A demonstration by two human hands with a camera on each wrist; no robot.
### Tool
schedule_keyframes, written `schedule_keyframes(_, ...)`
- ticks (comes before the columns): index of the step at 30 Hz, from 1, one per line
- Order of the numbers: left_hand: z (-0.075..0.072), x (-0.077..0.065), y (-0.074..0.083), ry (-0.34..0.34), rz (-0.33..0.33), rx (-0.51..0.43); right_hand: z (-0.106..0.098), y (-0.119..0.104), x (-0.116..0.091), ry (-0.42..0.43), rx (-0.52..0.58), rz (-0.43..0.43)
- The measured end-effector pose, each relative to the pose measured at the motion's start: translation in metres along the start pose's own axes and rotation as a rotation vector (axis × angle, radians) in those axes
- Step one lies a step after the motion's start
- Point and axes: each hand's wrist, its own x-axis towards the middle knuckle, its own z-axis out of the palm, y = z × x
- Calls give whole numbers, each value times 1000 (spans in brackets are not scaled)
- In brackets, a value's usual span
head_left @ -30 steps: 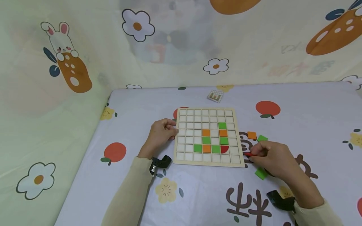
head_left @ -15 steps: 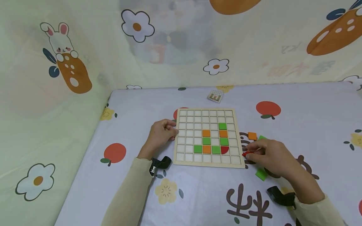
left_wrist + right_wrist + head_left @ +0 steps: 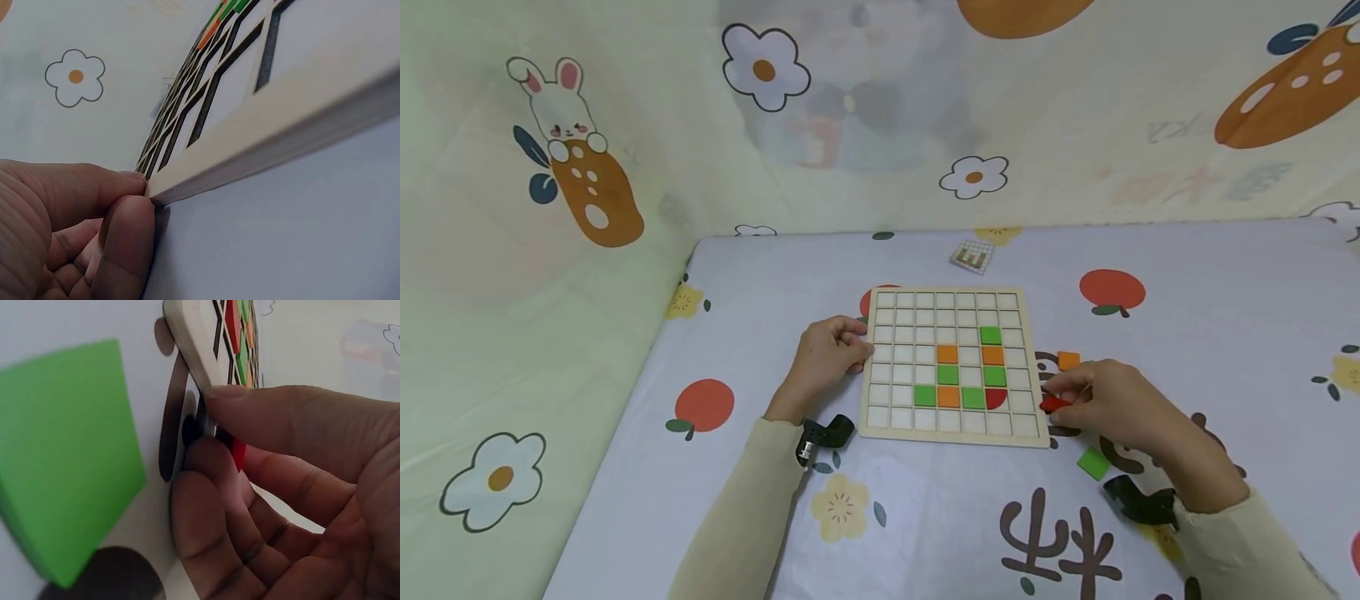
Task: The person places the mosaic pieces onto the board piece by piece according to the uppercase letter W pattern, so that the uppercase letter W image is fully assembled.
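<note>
A wooden grid board (image 3: pixel 955 439) lies on the cloth, with green, orange and red tiles in some of its cells. On it, a red tile (image 3: pixel 996 399) with one rounded corner ends the lower coloured row. My left hand (image 3: pixel 823 354) pinches the board's left edge between thumb and curled forefinger, close up in the left wrist view. Just off the right edge, my right hand (image 3: pixel 1120 408) pinches a small red tile (image 3: pixel 1054 403) between thumb and fingers. The fingers hide much of that tile in the right wrist view (image 3: pixel 239 455).
Right of the board lie a loose orange tile (image 3: pixel 1068 360) and a green tile (image 3: pixel 1093 463), with another green one mostly hidden behind my right hand. A small pattern card (image 3: pixel 972 257) sits behind the board. A printed cloth wall (image 3: pixel 865 200) rises at the back.
My right hand has shifted slightly left and away from me, bringing the red tile closer to the board's right edge. More of that tile shows. The left hand and board stay put.
</note>
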Motion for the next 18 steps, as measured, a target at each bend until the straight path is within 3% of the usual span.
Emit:
schedule_keyframes(9,-1,0,0,4,2,3,3,-2,9,-20,-35,12)
schedule_keyframes(18,-1,0,-1,-2,9,-5,8,-7,7,89,-150,-82)
